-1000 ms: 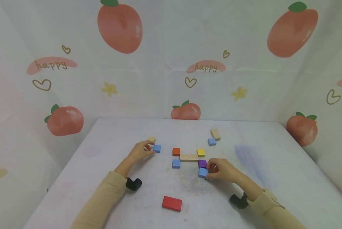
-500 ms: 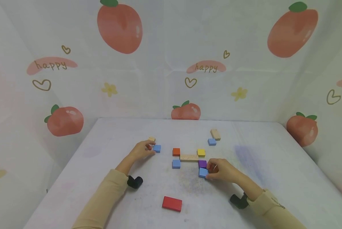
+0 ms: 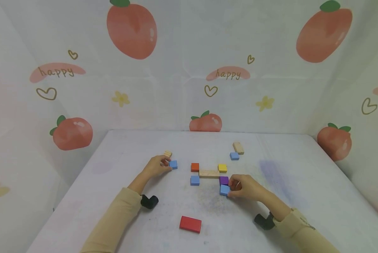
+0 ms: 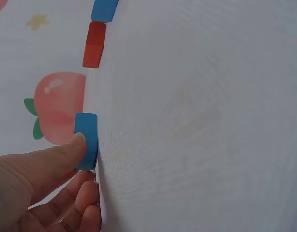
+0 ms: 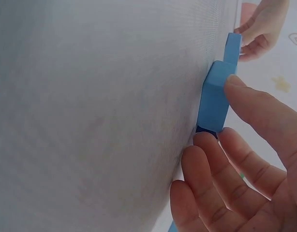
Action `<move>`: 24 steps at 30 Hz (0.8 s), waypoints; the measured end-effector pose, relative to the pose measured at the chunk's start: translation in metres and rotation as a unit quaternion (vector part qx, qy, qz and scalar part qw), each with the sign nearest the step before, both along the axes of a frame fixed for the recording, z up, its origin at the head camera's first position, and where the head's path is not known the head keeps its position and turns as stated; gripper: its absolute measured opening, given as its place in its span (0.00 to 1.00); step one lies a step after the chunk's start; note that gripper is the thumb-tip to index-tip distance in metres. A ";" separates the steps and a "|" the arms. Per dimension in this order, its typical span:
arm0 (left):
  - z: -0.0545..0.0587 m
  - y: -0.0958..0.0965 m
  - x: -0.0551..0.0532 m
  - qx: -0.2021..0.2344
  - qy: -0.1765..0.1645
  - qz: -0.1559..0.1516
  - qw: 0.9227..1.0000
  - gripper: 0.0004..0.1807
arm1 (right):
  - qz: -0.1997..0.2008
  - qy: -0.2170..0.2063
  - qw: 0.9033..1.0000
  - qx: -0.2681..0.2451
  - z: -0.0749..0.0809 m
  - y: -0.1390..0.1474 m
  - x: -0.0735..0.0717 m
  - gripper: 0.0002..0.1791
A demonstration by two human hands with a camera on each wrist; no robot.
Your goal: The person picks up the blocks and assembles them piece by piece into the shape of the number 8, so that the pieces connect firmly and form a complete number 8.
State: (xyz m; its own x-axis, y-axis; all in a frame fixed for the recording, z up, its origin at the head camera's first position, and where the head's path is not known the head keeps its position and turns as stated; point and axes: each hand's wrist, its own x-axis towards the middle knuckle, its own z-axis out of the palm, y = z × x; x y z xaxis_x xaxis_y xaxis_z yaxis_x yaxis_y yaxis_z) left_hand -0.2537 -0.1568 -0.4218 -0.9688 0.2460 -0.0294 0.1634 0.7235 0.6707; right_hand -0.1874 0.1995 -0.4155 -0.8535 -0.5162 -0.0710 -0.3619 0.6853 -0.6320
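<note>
My left hand (image 3: 155, 166) pinches a blue block (image 3: 173, 164) lying on the table; in the left wrist view the thumb lies on the side of that block (image 4: 86, 140), fingers behind it. Across the table, my right hand (image 3: 247, 188) holds another blue block (image 3: 225, 190) between thumb and index finger. This block sits directly in front of a purple block (image 3: 224, 180). A long wooden block (image 3: 209, 174) lies between an orange-red block (image 3: 195, 167), a yellow block (image 3: 222, 168), the purple one and a third blue block (image 3: 195, 180).
A red rectangular block (image 3: 190, 224) lies near the front. Behind, to the right, are a wooden block (image 3: 238, 148) and a blue block (image 3: 234, 156). One small wooden block (image 3: 168, 154) sits just beyond the left hand. A printed cloth backdrop (image 3: 176, 95) rises past the table (image 3: 129, 140).
The left forearm has shifted slightly to the right. Both hands stay at their blocks, and the blocks keep their places.
</note>
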 end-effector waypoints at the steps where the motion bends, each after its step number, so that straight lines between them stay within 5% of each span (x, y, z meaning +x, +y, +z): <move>1: 0.000 0.000 0.000 0.002 0.002 0.000 1.000 0.18 | 0.000 -0.002 1.000 0.000 0.000 0.000 0.000 0.14; 24: 0.004 0.003 0.016 0.056 0.011 -0.001 0.998 0.18 | -0.005 -0.009 1.000 -0.004 -0.001 0.000 0.000 0.14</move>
State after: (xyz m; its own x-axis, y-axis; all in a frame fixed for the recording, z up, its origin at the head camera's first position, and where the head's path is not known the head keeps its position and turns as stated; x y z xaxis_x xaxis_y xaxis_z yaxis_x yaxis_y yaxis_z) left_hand -0.2382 -0.1542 -0.4174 -0.9684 0.2487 0.0197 0.1806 0.6443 0.7431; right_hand -0.1877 0.1993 -0.4162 -0.8573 -0.5084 -0.0815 -0.3438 0.6831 -0.6443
